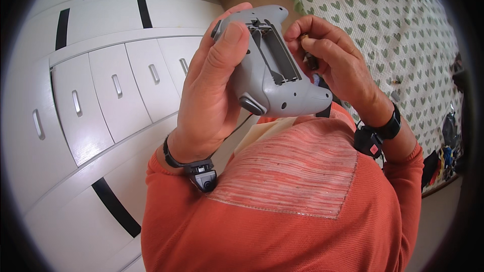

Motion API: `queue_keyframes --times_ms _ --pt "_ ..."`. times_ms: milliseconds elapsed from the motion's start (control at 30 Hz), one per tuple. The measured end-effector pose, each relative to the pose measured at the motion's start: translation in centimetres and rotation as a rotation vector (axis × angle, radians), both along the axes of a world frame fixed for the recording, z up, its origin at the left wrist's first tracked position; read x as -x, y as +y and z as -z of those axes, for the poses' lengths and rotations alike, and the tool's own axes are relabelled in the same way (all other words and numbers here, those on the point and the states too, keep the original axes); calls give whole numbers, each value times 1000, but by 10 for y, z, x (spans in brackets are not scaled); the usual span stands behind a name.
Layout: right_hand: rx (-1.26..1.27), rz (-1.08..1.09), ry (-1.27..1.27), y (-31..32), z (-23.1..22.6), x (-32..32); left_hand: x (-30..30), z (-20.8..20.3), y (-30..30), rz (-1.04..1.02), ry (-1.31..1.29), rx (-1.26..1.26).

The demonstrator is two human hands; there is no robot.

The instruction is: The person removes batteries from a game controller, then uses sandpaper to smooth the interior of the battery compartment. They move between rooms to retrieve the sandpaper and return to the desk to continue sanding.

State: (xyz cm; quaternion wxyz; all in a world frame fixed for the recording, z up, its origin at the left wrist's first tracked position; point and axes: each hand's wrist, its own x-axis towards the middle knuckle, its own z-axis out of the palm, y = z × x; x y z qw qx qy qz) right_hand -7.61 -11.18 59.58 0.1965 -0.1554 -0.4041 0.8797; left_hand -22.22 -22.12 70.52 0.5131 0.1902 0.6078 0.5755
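- The controller (297, 93) is up in front of the chest, back side facing the eyes, with its battery bay (276, 53) uncovered and its handles pointing right.
- The left hand (209, 70) is closed round the controller's left edge, thumb pressed on the back beside the bay.
- The right hand (340, 53) is just right of the controller, thumb and fingers pinched narrow on what looks like a battery (311, 62), dark with a brass-coloured end.
- The fingers cover much of the battery, so I cannot tell which pole faces which way; a reversed cell would be the likeliest slip.
- The pinch looks light and the battery is small and probably smooth: a knock against the bay's rim could send it onto the sweater (282, 231) or down to the floor.
- Only the left hand plainly supports the controller. A hard push at the bay could twist it, since the handles seem to have nothing under them.
- The left thumb lies close to the bay and could get in the way.
- A thin cable (239, 129) by the left wrist might snag if that arm turns.
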Motion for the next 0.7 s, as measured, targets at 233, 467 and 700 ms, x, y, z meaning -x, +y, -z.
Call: queue_keyframes --times_ms 233,467,700 --pt "-588 266 -176 2 -11 -10 -7 5 4 142 301 35" --pt "-852 454 -296 4 -26 -8 -7 16 7 194 246 -78" --pt "-1203 548 -327 6 -33 -9 -6 26 12 269 183 -56"
